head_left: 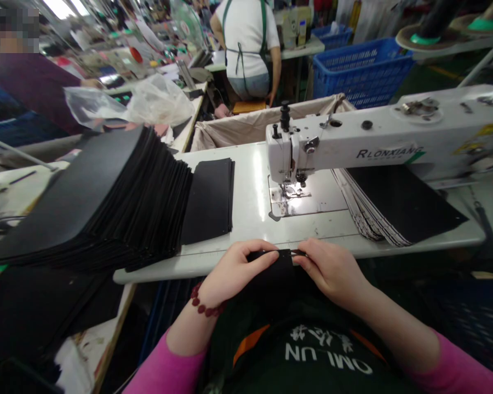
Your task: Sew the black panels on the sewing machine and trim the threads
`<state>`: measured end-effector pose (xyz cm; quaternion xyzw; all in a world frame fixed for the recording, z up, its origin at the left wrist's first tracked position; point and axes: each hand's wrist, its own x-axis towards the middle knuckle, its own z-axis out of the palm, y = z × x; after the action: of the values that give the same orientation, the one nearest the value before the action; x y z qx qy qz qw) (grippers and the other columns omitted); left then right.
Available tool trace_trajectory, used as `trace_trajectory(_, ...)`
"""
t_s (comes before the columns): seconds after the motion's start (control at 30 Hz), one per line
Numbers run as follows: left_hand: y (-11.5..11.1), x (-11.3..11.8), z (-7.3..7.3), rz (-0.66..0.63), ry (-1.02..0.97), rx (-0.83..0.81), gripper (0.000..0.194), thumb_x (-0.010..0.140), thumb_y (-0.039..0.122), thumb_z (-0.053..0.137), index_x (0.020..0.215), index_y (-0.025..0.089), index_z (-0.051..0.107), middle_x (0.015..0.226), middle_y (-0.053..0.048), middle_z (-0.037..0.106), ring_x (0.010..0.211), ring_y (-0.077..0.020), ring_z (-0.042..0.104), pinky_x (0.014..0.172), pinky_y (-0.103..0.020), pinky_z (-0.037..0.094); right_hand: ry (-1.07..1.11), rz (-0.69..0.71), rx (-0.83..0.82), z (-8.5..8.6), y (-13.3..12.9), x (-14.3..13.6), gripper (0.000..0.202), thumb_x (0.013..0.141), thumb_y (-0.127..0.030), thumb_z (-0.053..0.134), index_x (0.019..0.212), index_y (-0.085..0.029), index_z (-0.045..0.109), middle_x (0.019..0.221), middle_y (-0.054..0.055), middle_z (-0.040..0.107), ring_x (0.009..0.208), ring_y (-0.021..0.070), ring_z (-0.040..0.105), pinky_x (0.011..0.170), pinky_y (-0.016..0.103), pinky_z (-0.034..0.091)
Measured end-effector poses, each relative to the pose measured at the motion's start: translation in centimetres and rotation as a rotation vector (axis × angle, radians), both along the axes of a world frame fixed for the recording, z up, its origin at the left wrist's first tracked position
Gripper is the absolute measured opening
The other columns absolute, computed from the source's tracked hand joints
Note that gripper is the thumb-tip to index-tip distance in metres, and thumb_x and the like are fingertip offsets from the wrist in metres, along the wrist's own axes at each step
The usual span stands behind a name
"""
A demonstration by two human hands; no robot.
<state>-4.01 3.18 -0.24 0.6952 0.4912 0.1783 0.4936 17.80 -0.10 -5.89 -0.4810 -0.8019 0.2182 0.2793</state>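
Note:
Close to my body, at the table's front edge, my left hand [246, 268] is closed on a black panel [282, 273], thumb on top near its upper edge. My right hand [328, 268] is beside it, fingers pinched at the panel's upper right corner around a thin, dark item; whether this is a small tool or part of the panel I cannot tell. Beyond my hands stands a white sewing machine [345, 139], its needle area over a shiny metal plate [320, 203]. A few flat black panels [208, 200] lie left of the plate.
A tall stack of black panels [107, 191] fills the table's left side. More panels with pale edges [402, 202] fan out under the machine arm. A cloth-lined bin [234, 134] and a blue crate [361, 68] stand behind. Two people work at other stations.

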Motion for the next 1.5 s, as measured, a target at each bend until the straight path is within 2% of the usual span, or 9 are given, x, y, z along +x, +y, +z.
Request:
trace_trajectory(0.13,0.0,-0.2,-0.1,-0.006,-0.004,-0.01,0.025,0.091,0.039,0.058,0.095,0.019,0.072,0.095,-0.001,0.072,0.089,-0.018,0.064,0.086,-0.028,0.047,0.041,-0.014,-0.004,-0.2,-0.2,-0.1,0.028,0.102,-0.037,0.037,0.092,-0.019,0.056,0.082,0.002,0.057,0.075,0.0173,0.052,0.067,0.03,0.033)
trace_trajectory(0.27,-0.2,-0.5,0.3,-0.047,0.035,0.074,0.019,0.091,0.034,0.06,0.101,0.02,0.068,0.099,-0.001,0.07,0.093,-0.0174,0.062,0.088,-0.029,0.046,0.302,-0.126,-0.185,0.0,-0.6,0.5,0.027,0.102,-0.041,0.039,0.094,-0.021,0.054,0.08,0.0,0.057,0.073,0.0155,0.053,0.066,0.028,0.035)
trace_trajectory(0.37,-1.0,-0.8,0.6,-0.116,0.118,0.342,0.015,0.089,0.024,0.063,0.104,0.022,0.065,0.097,-0.001,0.066,0.092,-0.0162,0.059,0.087,-0.03,0.043,0.463,-0.15,-0.377,0.5,-1.1,1.2,0.029,0.102,-0.045,0.036,0.099,-0.022,0.053,0.082,0.0,0.057,0.076,0.0158,0.054,0.067,0.027,0.04)
trace_trajectory(0.47,-2.1,-1.3,0.3,-0.172,0.233,0.783,0.016,0.09,0.014,0.059,0.101,0.024,0.066,0.075,0.001,0.058,0.075,-0.0138,0.053,0.08,-0.033,0.038,0.474,-0.06,-0.508,1.3,-1.8,1.9,0.027,0.1,-0.046,0.039,0.104,-0.023,0.052,0.081,0.0,0.058,0.073,0.0159,0.054,0.065,0.027,0.043)
trace_trajectory(0.53,-2.8,-1.6,-0.2,-0.208,0.296,1.006,0.022,0.09,0.01,0.059,0.103,0.025,0.067,0.067,0.002,0.053,0.067,-0.0128,0.048,0.076,-0.034,0.034,0.426,-0.026,-0.518,1.8,-2.4,2.1,0.024,0.099,-0.046,0.043,0.104,-0.023,0.051,0.084,0.001,0.06,0.075,0.0167,0.056,0.065,0.027,0.043)
trace_trajectory(0.63,-3.6,-1.9,-0.8,-0.243,0.332,1.155,0.025,0.087,0.007,0.062,0.106,0.023,0.067,0.066,0.002,0.055,0.064,-0.0121,0.046,0.072,-0.035,0.033,0.28,0.002,-0.453,2.4,-3.1,2.1,0.019,0.098,-0.042,0.047,0.102,-0.024,0.051,0.085,0.0,0.063,0.074,0.0171,0.058,0.064,0.028,0.04)
trace_trajectory(1.0,-4.8,-1.5,-1.1,-0.309,0.443,1.302,0.022,0.087,0.008,0.064,0.106,0.019,0.066,0.063,0.004,0.059,0.061,-0.0106,0.05,0.067,-0.034,0.034,0.0,0.013,-0.182,2.0,-4.4,0.2,0.019,0.101,-0.037,0.04,0.1,-0.022,0.052,0.077,0.001,0.06,0.065,0.0171,0.056,0.056,0.03,0.031)
trace_trajectory(1.33,-5.1,-1.3,-1.8,-0.308,0.424,1.288,0.022,0.087,0.007,0.063,0.107,0.017,0.066,0.062,0.004,0.059,0.06,-0.0105,0.047,0.067,-0.034,0.032,-0.016,-0.024,-0.114,1.5,-4.7,-0.4,0.02,0.101,-0.034,0.038,0.094,-0.022,0.053,0.077,0.002,0.059,0.065,0.0176,0.054,0.058,0.031,0.031)
trace_trajectory(1.5,-5.2,-1.6,-1.9,-0.303,0.409,1.284,0.025,0.084,0.006,0.066,0.107,0.017,0.066,0.063,0.003,0.06,0.06,-0.0112,0.049,0.068,-0.034,0.032,0.179,-0.116,-0.216,1.2,-4.4,0.6,0.018,0.1,-0.037,0.04,0.098,-0.023,0.051,0.073,0.0,0.059,0.063,0.0166,0.056,0.058,0.03,0.035)
